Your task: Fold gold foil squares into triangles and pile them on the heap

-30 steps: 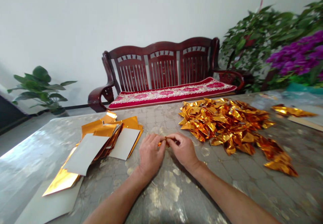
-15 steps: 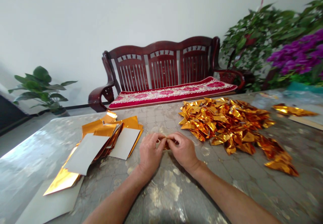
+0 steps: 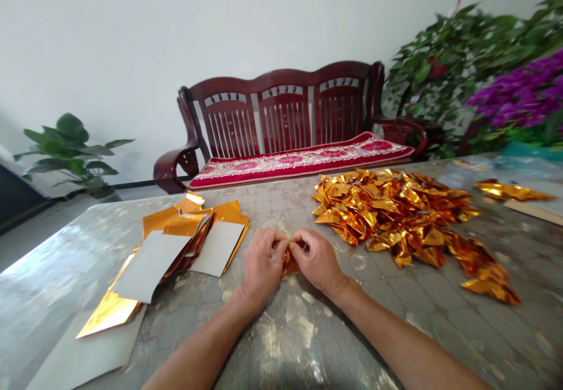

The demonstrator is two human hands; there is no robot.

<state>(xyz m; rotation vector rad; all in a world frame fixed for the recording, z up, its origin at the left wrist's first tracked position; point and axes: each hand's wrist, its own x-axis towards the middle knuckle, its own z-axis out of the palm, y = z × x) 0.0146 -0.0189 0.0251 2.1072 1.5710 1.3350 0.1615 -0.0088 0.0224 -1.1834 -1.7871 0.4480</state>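
Observation:
Between my hands is a piece of gold foil paper (image 3: 290,265), mostly covered by my fingers. My left hand (image 3: 264,264) pinches it from the left with thumb and forefinger. On the other side my right hand (image 3: 319,261) does the same, so the fingertips of both hands nearly meet at its top. To the left lies a loose stack of flat foil sheets (image 3: 165,224), some gold side up, some with the pale back (image 3: 152,267) showing. A heap of folded gold foil pieces (image 3: 391,208) spreads to the right of my hands.
The table (image 3: 246,343) has a clear patterned cover. At its right end lie clear plastic wrapping (image 3: 466,171), one more folded foil piece (image 3: 512,190) and a flat board (image 3: 536,211). Behind stands a wooden bench (image 3: 281,108); purple flowers (image 3: 519,91) and leafy plants flank it.
More of the gold foil paper shows below my fingertips now. Both hands stay in nearly the same place, still pinching it.

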